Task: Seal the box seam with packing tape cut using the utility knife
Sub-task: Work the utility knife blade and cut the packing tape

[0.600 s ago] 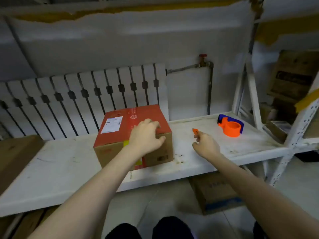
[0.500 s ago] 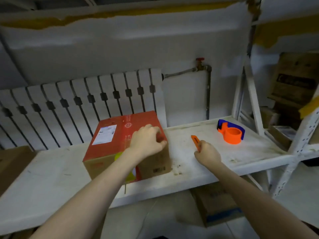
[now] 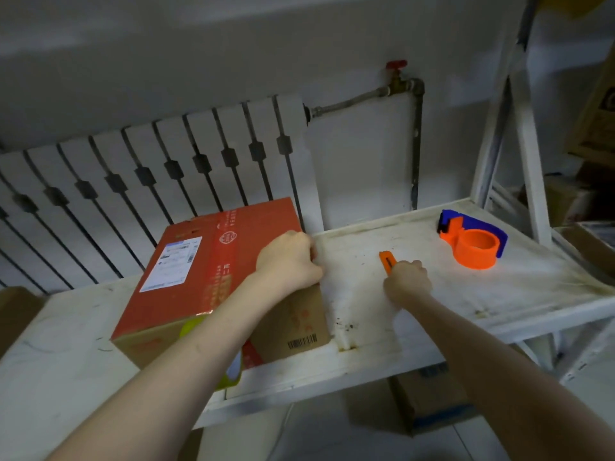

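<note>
A red-topped cardboard box (image 3: pixel 206 274) with a white shipping label sits on the white shelf (image 3: pixel 466 304), left of centre. My left hand (image 3: pixel 288 262) grips the box's right top edge. My right hand (image 3: pixel 407 284) is closed around an orange utility knife (image 3: pixel 387 260), whose tip points away from me and rests low over the shelf just right of the box. An orange and blue tape dispenser (image 3: pixel 472 242) stands at the shelf's right end, apart from both hands.
A white radiator (image 3: pixel 149 181) and a pipe with a red valve (image 3: pixel 397 73) stand behind the shelf. White rack posts (image 3: pixel 529 154) rise at the right, with cardboard boxes beyond. Another carton (image 3: pixel 429 400) lies on the floor below the shelf.
The view has tilted down and closer. My right hand has lowered the knife toward the shelf surface. My left hand stays on the box's right edge.
</note>
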A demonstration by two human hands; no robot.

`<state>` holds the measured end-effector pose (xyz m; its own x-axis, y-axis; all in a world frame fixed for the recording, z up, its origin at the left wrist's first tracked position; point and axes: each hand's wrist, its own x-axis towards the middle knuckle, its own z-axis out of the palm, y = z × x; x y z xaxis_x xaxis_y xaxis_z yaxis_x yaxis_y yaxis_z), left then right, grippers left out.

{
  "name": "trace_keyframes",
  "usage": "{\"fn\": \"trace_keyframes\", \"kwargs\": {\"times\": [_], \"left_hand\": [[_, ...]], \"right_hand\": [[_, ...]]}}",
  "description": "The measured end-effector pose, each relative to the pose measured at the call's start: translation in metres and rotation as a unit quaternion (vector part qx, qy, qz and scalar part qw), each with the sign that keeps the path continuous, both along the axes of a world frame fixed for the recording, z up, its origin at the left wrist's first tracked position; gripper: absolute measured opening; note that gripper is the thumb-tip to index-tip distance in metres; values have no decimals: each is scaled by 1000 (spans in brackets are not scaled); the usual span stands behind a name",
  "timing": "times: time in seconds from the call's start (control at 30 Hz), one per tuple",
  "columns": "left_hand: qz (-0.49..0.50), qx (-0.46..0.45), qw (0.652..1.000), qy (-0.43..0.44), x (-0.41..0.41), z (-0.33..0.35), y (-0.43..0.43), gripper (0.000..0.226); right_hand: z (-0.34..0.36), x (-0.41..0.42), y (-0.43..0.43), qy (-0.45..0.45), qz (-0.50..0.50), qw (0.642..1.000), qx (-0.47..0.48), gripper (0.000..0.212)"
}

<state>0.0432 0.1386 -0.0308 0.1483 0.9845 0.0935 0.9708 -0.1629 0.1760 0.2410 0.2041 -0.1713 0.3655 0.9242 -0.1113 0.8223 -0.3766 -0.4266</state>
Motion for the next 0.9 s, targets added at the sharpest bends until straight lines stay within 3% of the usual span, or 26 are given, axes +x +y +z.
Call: {"fn": "trace_keyframes", "kwargs": {"times": [0.13, 0.23, 0.3, 0.37, 0.43, 0.53, 0.63, 0.77, 0.9], "left_hand": [[-2, 1, 1000, -9, 1, 0, -5, 10], [-5, -2, 999, -45, -1, 4, -15, 15], [-2, 10, 995, -98, -3, 10, -26, 23], [0, 35, 985, -172, -4, 17, -40, 27], [7, 21, 953, -301, -3, 24, -53, 34], [11, -36, 860, -510, -6, 34, -77, 39], [8, -5, 827, -562, -17, 37, -97, 36], [71, -5, 774, -629, -44, 36, -109, 31], [91, -27, 747, -658, -64, 32, -117, 23]], "right_hand": [[9, 4, -13, 172, 11, 983, 65, 30], [35, -1, -40, 386, 54, 912, 127, 18], [62, -11, -65, 462, 105, 865, 166, 5], [90, -24, -90, 531, 144, 815, 183, 11], [113, -38, -114, 582, 185, 776, 160, 17], [134, -64, -146, 618, 267, 733, 93, 19], [142, -83, -169, 651, 320, 687, 48, 18], [141, -97, -182, 644, 357, 676, 18, 21], [137, -116, -190, 533, 387, 749, 70, 18]]}}
